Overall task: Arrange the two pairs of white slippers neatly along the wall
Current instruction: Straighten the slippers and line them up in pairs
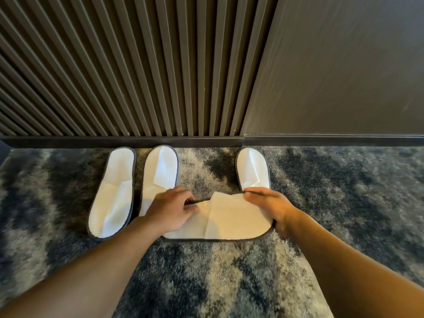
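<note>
Fourth slipper (231, 220) held crosswise by left hand (171, 208) and right hand (267, 206); needs turning toes-to-wall beside third slipper (252, 168).

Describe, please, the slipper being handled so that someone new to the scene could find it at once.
Start at the slatted wall panel and drop to the patterned carpet below it. Three white slippers stand lengthwise with one end at the skirting; the fourth slipper lies crosswise nearer the person, held between the left hand and right hand.
</note>
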